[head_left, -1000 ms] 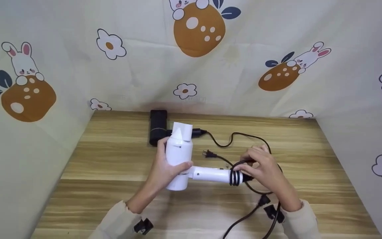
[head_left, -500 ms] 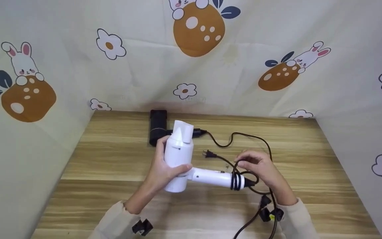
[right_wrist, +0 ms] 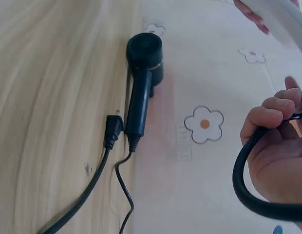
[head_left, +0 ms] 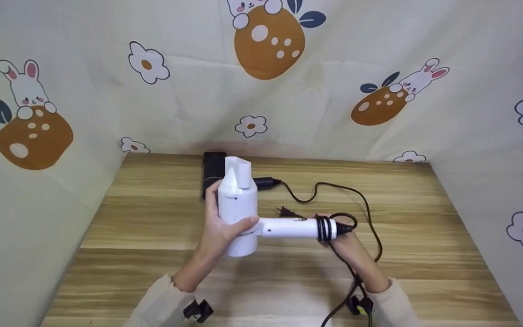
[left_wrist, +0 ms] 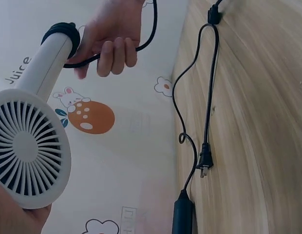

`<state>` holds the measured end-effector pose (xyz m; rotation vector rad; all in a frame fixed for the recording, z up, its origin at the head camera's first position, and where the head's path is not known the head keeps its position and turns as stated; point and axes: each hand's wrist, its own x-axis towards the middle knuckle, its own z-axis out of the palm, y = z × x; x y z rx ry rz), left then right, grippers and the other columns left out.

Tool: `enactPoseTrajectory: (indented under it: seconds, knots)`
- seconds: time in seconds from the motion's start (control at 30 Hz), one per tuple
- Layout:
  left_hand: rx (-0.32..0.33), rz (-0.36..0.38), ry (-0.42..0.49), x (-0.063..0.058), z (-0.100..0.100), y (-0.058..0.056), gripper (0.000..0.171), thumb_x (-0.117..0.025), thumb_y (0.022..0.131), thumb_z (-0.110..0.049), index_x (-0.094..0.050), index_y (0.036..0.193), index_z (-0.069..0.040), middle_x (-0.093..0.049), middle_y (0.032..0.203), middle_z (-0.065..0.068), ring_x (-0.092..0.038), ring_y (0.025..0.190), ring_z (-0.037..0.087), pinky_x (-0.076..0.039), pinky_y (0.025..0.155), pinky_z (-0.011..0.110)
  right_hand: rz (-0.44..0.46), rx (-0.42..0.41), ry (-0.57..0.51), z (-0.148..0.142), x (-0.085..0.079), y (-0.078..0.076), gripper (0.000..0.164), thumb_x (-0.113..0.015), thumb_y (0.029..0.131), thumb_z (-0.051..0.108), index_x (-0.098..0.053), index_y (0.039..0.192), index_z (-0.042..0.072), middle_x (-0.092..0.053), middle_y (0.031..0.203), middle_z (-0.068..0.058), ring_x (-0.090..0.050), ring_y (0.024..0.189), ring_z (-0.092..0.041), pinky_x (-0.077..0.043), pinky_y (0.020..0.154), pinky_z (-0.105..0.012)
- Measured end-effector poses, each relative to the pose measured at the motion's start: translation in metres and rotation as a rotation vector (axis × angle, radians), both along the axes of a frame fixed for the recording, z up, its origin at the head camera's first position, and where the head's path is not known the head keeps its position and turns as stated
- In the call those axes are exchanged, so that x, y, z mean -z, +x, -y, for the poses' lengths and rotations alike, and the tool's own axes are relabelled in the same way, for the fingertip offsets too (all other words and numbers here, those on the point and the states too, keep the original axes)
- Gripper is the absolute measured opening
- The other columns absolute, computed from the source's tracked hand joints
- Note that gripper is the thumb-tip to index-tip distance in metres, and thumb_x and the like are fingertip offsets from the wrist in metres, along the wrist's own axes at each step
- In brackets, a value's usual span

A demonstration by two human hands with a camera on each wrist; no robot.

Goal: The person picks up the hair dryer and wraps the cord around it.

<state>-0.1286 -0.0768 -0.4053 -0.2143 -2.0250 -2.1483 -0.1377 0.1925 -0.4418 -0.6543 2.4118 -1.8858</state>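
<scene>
A white hair dryer [head_left: 239, 206] is held up over the table, nozzle pointing away from me, handle to the right. My left hand [head_left: 219, 231] grips its barrel, thumb across the near side. Black power cord [head_left: 324, 228] is wound in several turns round the handle's end. Behind and below that end, my right hand [head_left: 344, 243] is partly hidden by the handle. The left wrist view shows the right hand's [left_wrist: 114, 34] fingers curled round the cord. From the right wrist, a thick loop of cord [right_wrist: 246, 183] runs into those fingers.
A black hair dryer [head_left: 214, 168] lies at the back of the wooden table [head_left: 152, 254], its thin cord [head_left: 320, 184] trailing right. A two-pin plug [head_left: 285, 211] rests near the middle. Printed fabric [head_left: 189, 100] walls the back and sides.
My right hand has passed from above the handle to beneath and behind it, carrying the cord round. The white hair dryer has shifted slightly left and its handle has levelled.
</scene>
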Motion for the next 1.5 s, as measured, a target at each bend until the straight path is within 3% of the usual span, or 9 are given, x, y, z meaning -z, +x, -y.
enactPoseTrajectory:
  seconds: [0.1,0.27,0.37,0.53,0.63,0.9,1.03,1.33,1.5]
  knots:
    - [-0.037,-0.007,0.015,-0.001,-0.001,-0.001,0.085,-0.078,0.066,-0.005,-0.027,0.135,-0.012,-0.051,0.111,0.012,-0.055,0.094,0.025,-0.049,0.079,0.040,0.102,-0.003,-0.015,0.007,0.001,0.003,0.021,-0.041,0.098,0.007,-0.056,0.088,-0.004,-0.050,0.060,0.000,-0.042,0.052,-0.002,-0.036,0.049,-0.017]
    - [-0.083,-0.002,0.017,-0.002,-0.002,-0.003,0.083,-0.077,0.068,-0.006,-0.027,0.135,-0.011,-0.051,0.111,0.012,-0.054,0.094,0.024,-0.048,0.079,0.040,0.005,-0.052,0.093,0.020,-0.002,0.009,0.030,-0.033,0.100,0.006,-0.053,0.082,-0.006,-0.049,0.058,-0.015,-0.041,0.052,-0.003,-0.037,0.046,-0.020]
    - [-0.104,-0.008,0.021,-0.003,-0.002,-0.004,0.083,-0.077,0.069,-0.005,-0.027,0.135,-0.011,-0.052,0.111,0.011,-0.054,0.095,0.023,-0.047,0.081,0.039,-0.054,-0.036,0.204,0.024,-0.007,0.013,0.030,-0.034,0.100,0.008,-0.054,0.079,0.000,-0.050,0.057,-0.008,-0.041,0.052,-0.001,-0.039,0.048,-0.020]
    - [-0.152,-0.041,0.050,-0.005,0.002,-0.012,0.085,-0.077,0.069,-0.003,-0.026,0.136,-0.012,-0.051,0.113,0.009,-0.053,0.096,0.023,-0.047,0.081,0.039,-0.106,0.006,0.326,0.026,-0.013,0.022,0.020,-0.039,0.100,0.014,-0.057,0.101,0.006,-0.048,0.062,0.004,-0.041,0.056,0.001,-0.041,0.052,-0.021]
    - [-0.178,-0.053,0.051,-0.004,0.005,-0.016,0.086,-0.077,0.069,-0.003,-0.025,0.136,-0.012,-0.050,0.113,0.009,-0.053,0.096,0.023,-0.047,0.081,0.039,-0.127,0.008,0.368,0.026,-0.014,0.027,0.024,-0.040,0.100,0.019,-0.059,0.110,0.008,-0.046,0.064,0.009,-0.041,0.056,0.002,-0.041,0.050,-0.020]
    - [-0.140,-0.014,0.007,0.002,0.003,-0.018,0.089,-0.079,0.069,-0.009,-0.023,0.138,-0.017,-0.050,0.114,0.009,-0.054,0.097,0.025,-0.050,0.080,0.042,-0.297,0.008,0.444,0.026,-0.016,0.031,0.020,-0.052,0.095,0.018,-0.062,0.110,0.012,-0.046,0.064,0.013,-0.042,0.056,0.003,-0.044,0.053,-0.018]
    - [-0.150,-0.015,-0.056,0.006,0.003,-0.017,0.090,-0.080,0.069,-0.010,-0.024,0.139,-0.015,-0.050,0.113,0.010,-0.054,0.095,0.025,-0.050,0.078,0.041,-0.338,-0.022,0.451,0.025,-0.018,0.032,0.017,-0.056,0.093,0.016,-0.064,0.108,0.013,-0.056,0.068,0.010,-0.045,0.057,0.004,-0.045,0.053,-0.017]
    - [-0.144,-0.135,-0.342,0.006,-0.001,-0.011,0.092,-0.083,0.066,-0.021,-0.026,0.139,-0.015,-0.055,0.111,0.012,-0.059,0.091,0.024,-0.053,0.071,0.037,-0.169,-0.032,0.354,0.016,-0.024,0.032,0.014,-0.058,0.091,0.019,-0.068,0.099,0.013,-0.063,0.073,0.005,-0.045,0.056,0.004,-0.044,0.049,-0.019]
    - [-0.125,-0.153,-0.383,0.005,0.000,-0.011,0.092,-0.082,0.067,-0.021,-0.025,0.139,-0.016,-0.053,0.112,0.011,-0.058,0.091,0.024,-0.053,0.071,0.037,-0.239,0.056,0.372,0.010,-0.029,0.028,0.008,-0.063,0.087,0.016,-0.069,0.092,0.013,-0.065,0.073,0.005,-0.046,0.058,0.004,-0.044,0.049,-0.019]
